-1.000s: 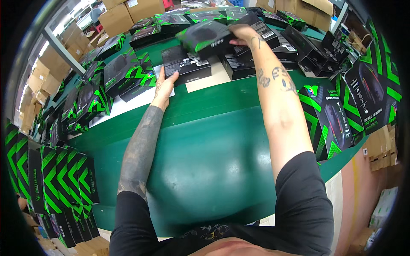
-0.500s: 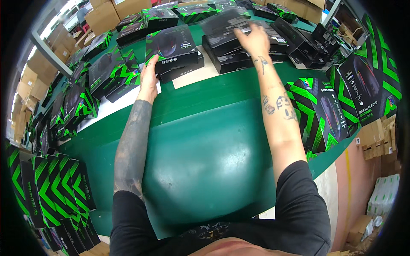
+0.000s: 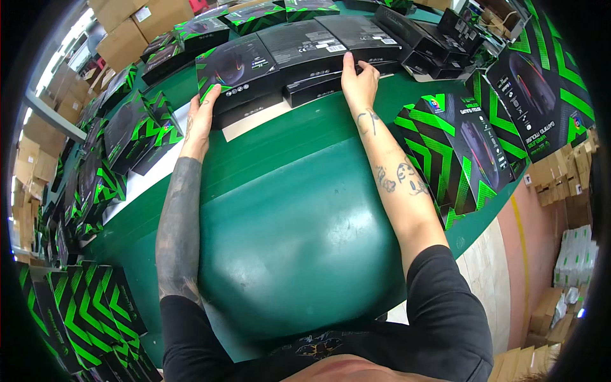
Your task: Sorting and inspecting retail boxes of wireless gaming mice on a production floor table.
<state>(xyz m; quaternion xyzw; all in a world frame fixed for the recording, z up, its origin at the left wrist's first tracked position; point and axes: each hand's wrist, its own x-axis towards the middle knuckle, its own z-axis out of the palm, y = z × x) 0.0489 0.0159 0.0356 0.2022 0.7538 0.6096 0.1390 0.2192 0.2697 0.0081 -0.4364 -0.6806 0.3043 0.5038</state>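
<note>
Three black boxes lie side by side atop others at the table's far side. The left one is a gaming mouse box (image 3: 238,60) with green chevrons and a mouse picture; the middle box (image 3: 302,44) and the right box (image 3: 358,33) show plain printed faces. My left hand (image 3: 201,116) is closed at the near left corner of the mouse box, thumb along its front. At the near edge where the middle and right boxes meet is my right hand (image 3: 360,84), thumb up on the middle box's corner and fingers bent against the right box's front. Its fingertips are partly hidden.
Below the row, a green table mat (image 3: 293,235) spans the table. Large mouse cartons (image 3: 455,153) stand at the right, and chevron boxes (image 3: 95,312) are stacked at lower left. More mouse boxes (image 3: 130,137) line the left side; brown cartons (image 3: 137,35) rise behind.
My right hand has brought the blurred box down into the row between its neighbours and drawn back to the near edge. The left hand stays at the mouse box. The whole view has shifted slightly.
</note>
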